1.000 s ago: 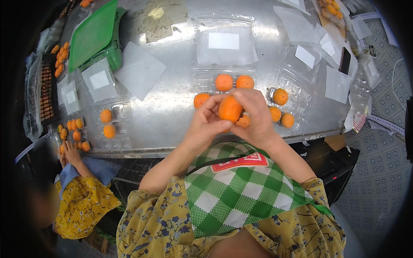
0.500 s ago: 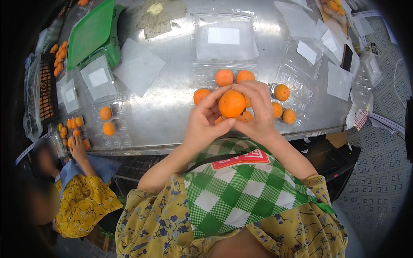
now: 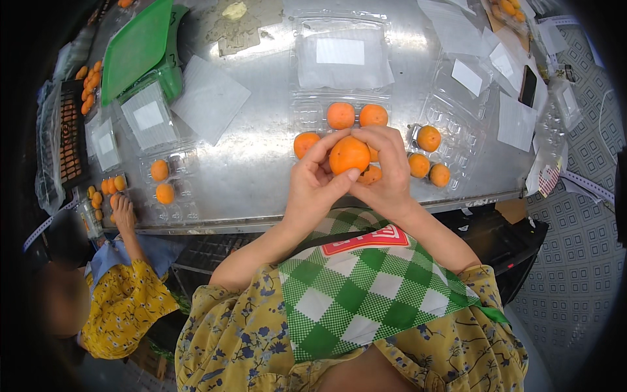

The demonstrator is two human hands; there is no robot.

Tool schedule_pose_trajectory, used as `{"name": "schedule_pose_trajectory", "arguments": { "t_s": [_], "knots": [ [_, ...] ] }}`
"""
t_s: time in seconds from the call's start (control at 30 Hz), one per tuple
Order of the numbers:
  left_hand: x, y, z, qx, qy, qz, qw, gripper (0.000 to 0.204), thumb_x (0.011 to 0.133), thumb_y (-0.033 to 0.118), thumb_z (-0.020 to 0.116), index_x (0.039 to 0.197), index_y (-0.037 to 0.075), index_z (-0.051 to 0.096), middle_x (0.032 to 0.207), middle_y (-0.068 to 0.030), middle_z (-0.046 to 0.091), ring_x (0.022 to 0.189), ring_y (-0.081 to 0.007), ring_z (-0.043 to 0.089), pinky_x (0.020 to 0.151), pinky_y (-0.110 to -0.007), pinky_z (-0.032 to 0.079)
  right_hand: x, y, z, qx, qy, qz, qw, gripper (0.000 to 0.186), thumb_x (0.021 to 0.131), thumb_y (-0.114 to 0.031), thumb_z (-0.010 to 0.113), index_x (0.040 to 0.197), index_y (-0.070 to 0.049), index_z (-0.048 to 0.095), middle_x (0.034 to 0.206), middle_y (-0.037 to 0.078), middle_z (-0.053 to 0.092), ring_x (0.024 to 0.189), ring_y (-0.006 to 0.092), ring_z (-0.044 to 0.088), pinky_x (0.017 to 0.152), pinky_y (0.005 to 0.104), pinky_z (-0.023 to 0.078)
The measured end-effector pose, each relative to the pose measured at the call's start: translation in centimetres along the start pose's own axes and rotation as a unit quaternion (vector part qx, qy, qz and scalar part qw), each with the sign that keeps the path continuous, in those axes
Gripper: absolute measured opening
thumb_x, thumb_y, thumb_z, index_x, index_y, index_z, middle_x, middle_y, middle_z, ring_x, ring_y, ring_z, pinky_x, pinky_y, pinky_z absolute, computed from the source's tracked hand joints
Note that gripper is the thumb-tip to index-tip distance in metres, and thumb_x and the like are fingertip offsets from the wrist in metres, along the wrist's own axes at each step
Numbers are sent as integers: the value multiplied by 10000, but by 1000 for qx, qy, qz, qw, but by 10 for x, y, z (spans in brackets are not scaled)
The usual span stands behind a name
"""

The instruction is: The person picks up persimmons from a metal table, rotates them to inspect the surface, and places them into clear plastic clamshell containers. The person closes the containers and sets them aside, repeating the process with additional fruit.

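Between my two hands is a round, smooth orange fruit that looks like a persimmon. My left hand curls around its left side with the thumb on its lower edge. The fingers of my right hand arch over its top and right. Both hands hover over the near part of an opened clear plastic clamshell box. Orange fruits sit in its moulded hollows, several partly hidden by my hands. One below my right fingers shows a dark stem end. The box's lid, lined with a white sheet and label, lies folded away from me.
To the right stands another open clamshell with 3 fruits. At left, another holds 2. Further left are a green tray, a black crate and a co-worker's hand on fruit. A phone lies far right.
The fruit in my hands has shifted slightly left and turned a little, and my left thumb has moved up onto it. The co-worker's hand has moved slightly right.
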State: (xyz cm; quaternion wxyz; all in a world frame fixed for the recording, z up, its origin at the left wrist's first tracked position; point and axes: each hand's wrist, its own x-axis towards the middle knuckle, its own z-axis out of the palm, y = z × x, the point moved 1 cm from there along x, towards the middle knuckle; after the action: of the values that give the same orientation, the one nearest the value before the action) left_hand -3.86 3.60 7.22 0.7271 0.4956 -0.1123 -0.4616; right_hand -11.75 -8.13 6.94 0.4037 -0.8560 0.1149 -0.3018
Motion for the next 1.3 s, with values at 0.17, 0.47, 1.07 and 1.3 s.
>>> {"name": "schedule_pose_trajectory", "arguments": {
  "t_s": [0.17, 0.47, 1.07, 1.3],
  "knots": [
    [0, 2, 1, -5, 5, -19, 1000, 538, 825, 6, 641, 1315, -20, 421, 1193, -83, 531, 1100, -143, 540, 928, -284, 463, -4, 2, 4, 40, -2, 37, 999, 629, 559, -36, 782, 1133, -45, 526, 1049, 132, 557, 918, 318, 540, 777, 390, 448],
    [2, 4, -8, 57, 38, 6, 998, 576, 762, 33, 730, 1267, -10, 456, 1174, -117, 563, 1068, -178, 572, 903, -303, 481, -8, 1, -2, 354, -84, 276, 890, 517, 744, -53, 638, 1234, -40, 474, 1170, 89, 527, 1116, 229, 517, 955, 365, 419],
    [0, 9, -14, 99, 19, -29, 994, 599, 724, 90, 788, 1235, -38, 502, 1119, -128, 613, 1001, -179, 620, 871, -306, 515, -3, 6, -10, 485, -102, 382, 780, 355, 852, -68, 583, 1193, -1, 514, 1146, 89, 576, 1101, 168, 534, 963, 326, 413],
    [-1, 9, -15, 109, 12, -30, 993, 613, 720, 90, 793, 1241, -38, 497, 1122, -131, 610, 1006, -183, 617, 869, -308, 520, -2, 4, -10, 467, -107, 381, 791, 357, 837, -74, 630, 1172, -20, 518, 1148, 81, 575, 1080, 158, 547, 944, 323, 435]
  ]
}}
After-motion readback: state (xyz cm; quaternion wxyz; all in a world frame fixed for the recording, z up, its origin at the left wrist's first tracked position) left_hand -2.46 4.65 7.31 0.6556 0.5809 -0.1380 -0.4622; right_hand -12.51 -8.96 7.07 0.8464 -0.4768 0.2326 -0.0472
